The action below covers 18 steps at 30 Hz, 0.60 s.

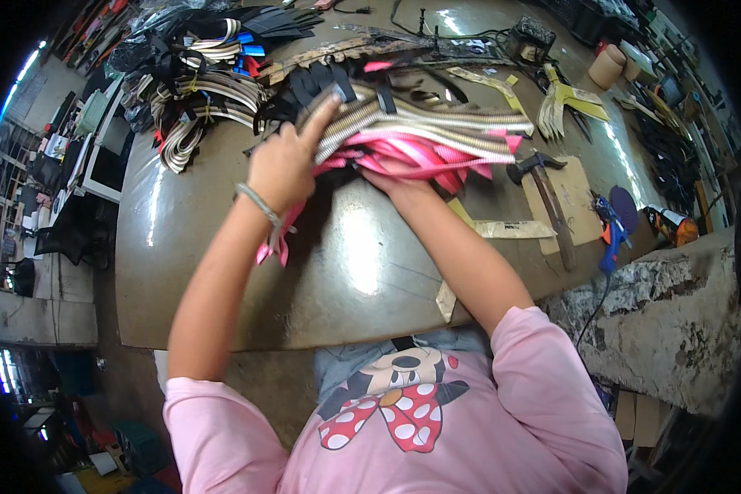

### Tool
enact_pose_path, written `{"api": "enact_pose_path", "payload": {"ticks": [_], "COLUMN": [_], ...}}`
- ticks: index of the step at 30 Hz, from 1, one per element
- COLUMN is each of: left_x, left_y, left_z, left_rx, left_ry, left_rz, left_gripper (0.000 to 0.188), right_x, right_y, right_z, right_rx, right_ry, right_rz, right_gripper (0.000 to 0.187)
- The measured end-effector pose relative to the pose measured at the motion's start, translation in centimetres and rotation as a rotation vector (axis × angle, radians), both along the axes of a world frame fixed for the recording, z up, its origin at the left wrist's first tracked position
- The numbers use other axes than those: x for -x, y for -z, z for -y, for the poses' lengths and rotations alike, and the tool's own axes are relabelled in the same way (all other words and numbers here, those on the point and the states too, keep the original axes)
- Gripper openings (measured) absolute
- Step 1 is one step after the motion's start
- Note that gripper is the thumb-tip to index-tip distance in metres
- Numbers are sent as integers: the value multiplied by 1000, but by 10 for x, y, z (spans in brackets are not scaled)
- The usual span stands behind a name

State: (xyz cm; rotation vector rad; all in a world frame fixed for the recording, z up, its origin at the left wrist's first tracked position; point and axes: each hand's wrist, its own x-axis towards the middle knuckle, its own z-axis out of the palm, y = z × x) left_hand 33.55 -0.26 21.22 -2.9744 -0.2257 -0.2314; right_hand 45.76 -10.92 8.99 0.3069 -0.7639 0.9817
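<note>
A thick bundle of straps [424,123], striped cream, brown and grey with bright pink strips along its near side, is held above the table between my two hands. Around its left end my left hand [284,165] is closed, the index finger stretched along the top. My right hand [391,183] reaches under the middle of the bundle; its fingers are mostly hidden by the pink strips. Black strap ends [317,82] stick out at the bundle's far left. Loose pink ends [273,247] dangle below my left wrist.
More tied strap bundles [198,107] lie at the far left of the table [181,288]. At right are a hammer [552,206] on a cardboard piece, a blue glue gun [612,235] with a cord, and yellowish pattern strips [510,229]. A black box [531,39] stands at the back.
</note>
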Motion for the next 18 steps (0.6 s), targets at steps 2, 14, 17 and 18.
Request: {"api": "enact_pose_path", "payload": {"ticks": [2,14,17,18], "left_x": [3,44,58,63], "left_y": [19,34,37,38], "left_z": [1,-3,-7,-8], "left_rx": [138,372,310,332], "left_ry": [-12,-61,20,47], "left_rz": [16,104,147,166], "left_gripper": [103,102,100,97], "right_x": [-2,-39,-77,-88], "right_y": [12,-8,-66,-91], "right_z": [11,51,76,84], "right_rx": [750,705,533,436], "right_ry": [266,264,223,176], "right_rz": [-334,-186,49,195], "right_gripper": [47,51,52,53]}}
